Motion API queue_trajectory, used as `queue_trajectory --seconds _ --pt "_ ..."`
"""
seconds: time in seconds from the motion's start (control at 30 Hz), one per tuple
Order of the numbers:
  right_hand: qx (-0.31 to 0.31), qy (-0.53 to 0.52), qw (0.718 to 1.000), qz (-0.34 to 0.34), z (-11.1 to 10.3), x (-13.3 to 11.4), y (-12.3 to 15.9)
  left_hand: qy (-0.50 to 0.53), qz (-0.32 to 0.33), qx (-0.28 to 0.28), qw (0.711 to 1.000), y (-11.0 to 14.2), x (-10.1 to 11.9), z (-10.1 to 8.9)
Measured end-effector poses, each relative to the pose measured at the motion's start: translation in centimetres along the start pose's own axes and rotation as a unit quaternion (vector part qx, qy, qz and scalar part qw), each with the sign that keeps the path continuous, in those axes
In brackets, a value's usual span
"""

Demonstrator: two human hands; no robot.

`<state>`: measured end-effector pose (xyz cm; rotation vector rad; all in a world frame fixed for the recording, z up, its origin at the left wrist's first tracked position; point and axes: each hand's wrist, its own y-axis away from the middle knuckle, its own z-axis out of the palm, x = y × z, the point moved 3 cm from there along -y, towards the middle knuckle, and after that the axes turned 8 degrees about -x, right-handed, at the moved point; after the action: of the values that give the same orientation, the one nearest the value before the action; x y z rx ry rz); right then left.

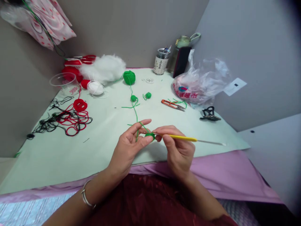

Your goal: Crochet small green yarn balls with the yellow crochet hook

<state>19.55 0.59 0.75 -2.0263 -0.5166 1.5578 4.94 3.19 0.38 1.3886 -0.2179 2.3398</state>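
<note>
Between thumb and fingers, my left hand (pixel 130 142) pinches a small green crochet piece (pixel 150 136). Green yarn (pixel 136 116) runs over its raised index finger and back to a green yarn ball (pixel 129 77). My right hand (pixel 178 147) is closed round a crochet hook (pixel 183 137) with a yellow handle, its tip at the green piece. The hook's other metal end points to the right. Beyond my hands lie two small green crocheted balls, one on the left (pixel 134 98) and one on the right (pixel 148 95), with loose yarn tails.
Orange thread snips (pixel 173 105) and a black hair clip (pixel 210 114) lie right, before a plastic bag (pixel 199 84). Tangled black yarn (pixel 50 121) and red yarn (pixel 80 105) spread left. White stuffing (pixel 103 69), a clear cup (pixel 64 83), a pen jar (pixel 161 61) and a phone (pixel 182 62) stand behind.
</note>
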Motion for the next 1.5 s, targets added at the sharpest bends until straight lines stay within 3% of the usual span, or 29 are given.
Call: queue_trajectory --seconds 0.1,0.17,0.23,0.37,0.47,0.57,0.77,0.9,1.0,1.1,1.2,1.27,1.33,1.43,1.5 --pt "-0.015 0.156 0.983 -0.101 0.1 -0.6 0.6 0.047 -0.031 -0.011 0.998 -0.1 -0.3 0.1" --pt "-0.015 0.193 0.973 -0.125 0.0 -0.7 0.7 0.098 -0.081 -0.031 0.991 -0.3 -0.4 0.1" --pt "0.008 0.142 0.986 -0.085 -0.4 -0.6 0.4 0.131 -0.106 -0.032 0.985 -0.5 -0.3 -0.2" --pt "0.041 -0.033 0.998 0.025 -0.6 -0.2 -0.3 0.089 -0.049 0.004 0.995 -0.7 0.3 -0.6" --pt "0.008 -0.079 0.996 0.045 -0.2 0.2 -0.5 0.015 -0.011 -0.009 1.0 -0.4 0.3 -0.3" --pt "0.016 -0.118 0.99 0.078 -0.3 1.0 -0.3 -0.039 0.004 -0.021 0.999 -0.1 0.3 -0.2" --pt "0.014 -0.201 0.971 0.128 -0.5 1.5 -0.3 -0.074 0.016 -0.006 0.997 0.1 0.6 -0.7" --pt "0.007 -0.107 0.99 0.089 -0.7 0.4 -0.3 -0.095 0.037 0.001 0.995 0.1 0.5 -0.8" --pt "-0.022 0.02 1.0 0.004 -0.6 -0.6 0.0 -0.132 0.063 0.035 0.989 0.3 0.4 -0.8" --pt "-0.039 0.156 0.98 -0.118 -0.2 -1.2 0.6 -0.113 0.073 0.055 0.989 0.4 0.1 -0.6" --pt "-0.04 0.251 0.952 -0.168 0.1 -1.2 0.9 -0.003 -0.004 0.012 1.0 0.1 -0.3 -0.4" --pt "-0.023 0.207 0.97 -0.126 -0.1 -0.8 0.8 0.07 -0.078 -0.012 0.994 -0.1 -0.4 -0.4" --pt "0.015 0.085 0.995 -0.055 -0.5 -0.2 0.4 0.109 -0.104 -0.014 0.988 -0.3 -0.1 -0.7" --pt "0.045 -0.081 0.995 0.02 -0.6 0.4 -0.1 0.09 -0.067 -0.022 0.993 -0.4 0.4 -0.8" --pt "0.022 -0.109 0.993 0.036 -0.3 0.4 -0.3 0.051 -0.038 -0.031 0.997 -0.4 0.3 -0.6"
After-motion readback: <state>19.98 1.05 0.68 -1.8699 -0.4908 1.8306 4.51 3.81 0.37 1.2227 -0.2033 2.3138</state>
